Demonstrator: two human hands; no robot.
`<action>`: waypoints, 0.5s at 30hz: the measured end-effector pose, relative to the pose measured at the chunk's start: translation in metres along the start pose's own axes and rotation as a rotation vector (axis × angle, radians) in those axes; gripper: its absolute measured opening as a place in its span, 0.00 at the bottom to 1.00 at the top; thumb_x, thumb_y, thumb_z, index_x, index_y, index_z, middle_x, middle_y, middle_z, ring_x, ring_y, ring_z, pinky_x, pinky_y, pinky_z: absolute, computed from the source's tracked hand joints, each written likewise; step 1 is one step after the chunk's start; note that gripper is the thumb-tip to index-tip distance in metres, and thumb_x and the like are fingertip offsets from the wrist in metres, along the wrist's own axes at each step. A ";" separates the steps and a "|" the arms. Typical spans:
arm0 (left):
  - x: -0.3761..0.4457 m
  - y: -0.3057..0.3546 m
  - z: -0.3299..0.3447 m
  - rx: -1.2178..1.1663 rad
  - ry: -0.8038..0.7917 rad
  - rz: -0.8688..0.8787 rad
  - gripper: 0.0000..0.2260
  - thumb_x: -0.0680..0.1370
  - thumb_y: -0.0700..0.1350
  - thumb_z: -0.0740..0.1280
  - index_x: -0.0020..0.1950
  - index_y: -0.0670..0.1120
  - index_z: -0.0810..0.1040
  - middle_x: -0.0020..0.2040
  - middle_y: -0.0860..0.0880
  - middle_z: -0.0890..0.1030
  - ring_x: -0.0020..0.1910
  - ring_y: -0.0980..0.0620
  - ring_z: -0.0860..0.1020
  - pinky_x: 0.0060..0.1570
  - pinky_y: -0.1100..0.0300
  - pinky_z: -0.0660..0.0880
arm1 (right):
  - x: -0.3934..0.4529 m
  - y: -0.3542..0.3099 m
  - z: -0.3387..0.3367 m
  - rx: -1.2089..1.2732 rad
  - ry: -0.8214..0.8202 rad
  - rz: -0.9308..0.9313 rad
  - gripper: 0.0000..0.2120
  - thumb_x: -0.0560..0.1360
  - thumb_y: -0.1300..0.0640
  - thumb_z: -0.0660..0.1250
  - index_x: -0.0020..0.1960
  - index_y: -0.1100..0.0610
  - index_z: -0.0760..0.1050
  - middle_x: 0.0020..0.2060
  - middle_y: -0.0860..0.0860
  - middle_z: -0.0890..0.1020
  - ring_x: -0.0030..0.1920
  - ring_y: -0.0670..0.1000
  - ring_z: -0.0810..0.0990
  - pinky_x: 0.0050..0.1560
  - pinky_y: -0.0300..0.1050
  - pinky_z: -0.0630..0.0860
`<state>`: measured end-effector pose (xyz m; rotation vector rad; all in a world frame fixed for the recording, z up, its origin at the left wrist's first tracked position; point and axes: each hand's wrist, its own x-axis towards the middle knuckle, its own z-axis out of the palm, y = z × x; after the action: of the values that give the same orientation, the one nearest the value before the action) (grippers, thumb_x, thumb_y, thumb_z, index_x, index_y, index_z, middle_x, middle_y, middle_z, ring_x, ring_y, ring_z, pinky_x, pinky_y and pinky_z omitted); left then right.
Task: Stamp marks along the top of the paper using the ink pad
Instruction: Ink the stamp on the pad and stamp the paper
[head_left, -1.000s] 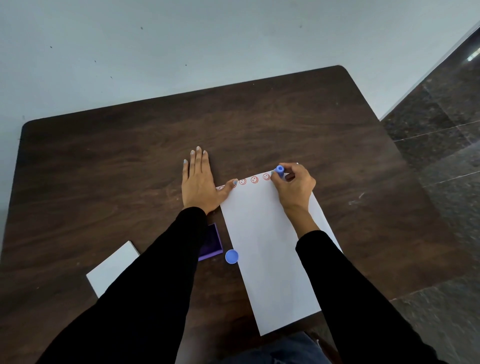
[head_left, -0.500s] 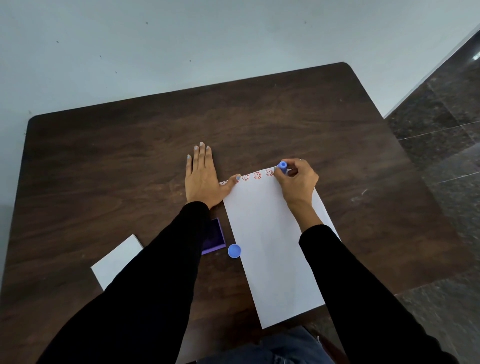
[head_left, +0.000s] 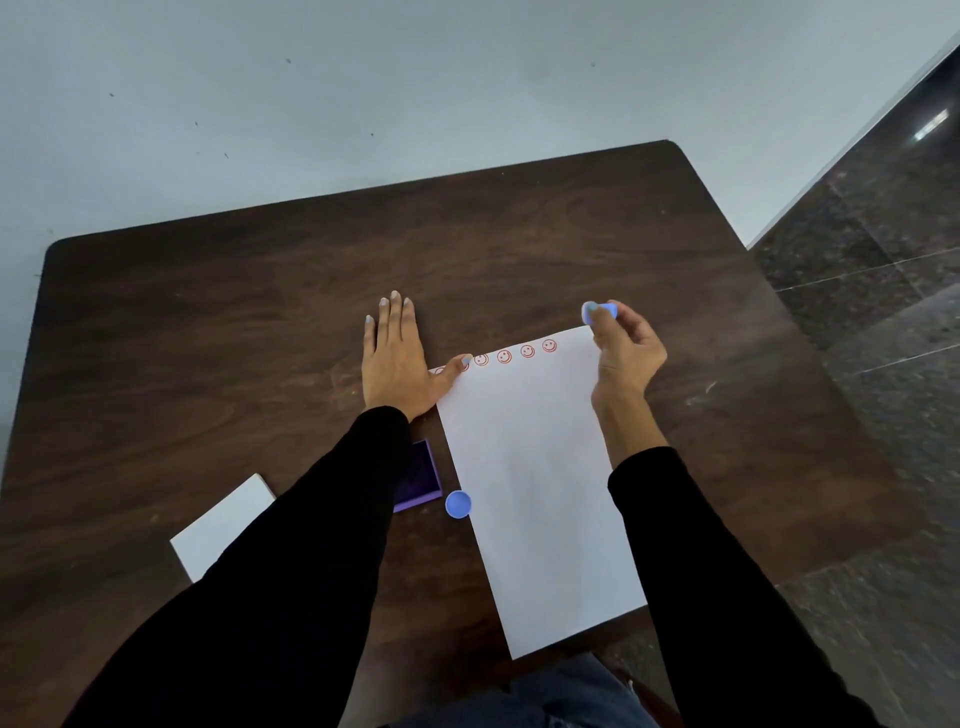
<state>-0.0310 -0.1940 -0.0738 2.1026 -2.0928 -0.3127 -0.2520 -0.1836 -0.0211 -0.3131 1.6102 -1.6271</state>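
The right hand (head_left: 626, 358) pinches the blue stamp (head_left: 598, 312) just past the paper's (head_left: 535, 483) top right corner, seemingly lifted. The left hand (head_left: 397, 358) lies flat, fingers spread, thumb on the red marks (head_left: 516, 354). The ink pad (head_left: 420, 475) sits beside the paper on the worktop (head_left: 208, 332).

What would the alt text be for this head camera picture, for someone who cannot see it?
A person's right hand holds a small blue stamp just past the top right corner of a white paper bearing a row of red smiley marks, while the left hand lies flat at its top left corner. A purple ink pad and blue cap sit on the dark wooden table.
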 end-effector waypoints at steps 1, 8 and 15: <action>0.000 0.000 0.000 -0.004 -0.001 -0.001 0.46 0.71 0.70 0.58 0.76 0.40 0.49 0.78 0.43 0.49 0.78 0.47 0.46 0.76 0.50 0.43 | 0.002 -0.005 -0.001 0.051 0.002 0.020 0.10 0.64 0.65 0.76 0.43 0.59 0.80 0.37 0.55 0.83 0.37 0.48 0.81 0.43 0.38 0.78; 0.000 0.001 -0.003 -0.049 -0.003 -0.007 0.45 0.72 0.69 0.58 0.76 0.39 0.49 0.78 0.43 0.50 0.78 0.47 0.47 0.76 0.50 0.43 | -0.002 -0.021 -0.008 0.163 -0.022 0.110 0.08 0.65 0.66 0.74 0.39 0.56 0.80 0.37 0.54 0.82 0.32 0.45 0.78 0.37 0.35 0.76; -0.020 0.004 -0.032 -0.287 -0.028 -0.029 0.39 0.73 0.68 0.58 0.74 0.43 0.59 0.76 0.44 0.60 0.77 0.47 0.54 0.74 0.45 0.42 | -0.022 -0.024 -0.008 0.195 -0.101 0.209 0.06 0.67 0.65 0.73 0.42 0.57 0.81 0.34 0.53 0.83 0.33 0.47 0.79 0.36 0.37 0.77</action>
<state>-0.0263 -0.1751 -0.0412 1.9702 -1.9012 -0.6100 -0.2519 -0.1659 0.0077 -0.1185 1.3491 -1.5666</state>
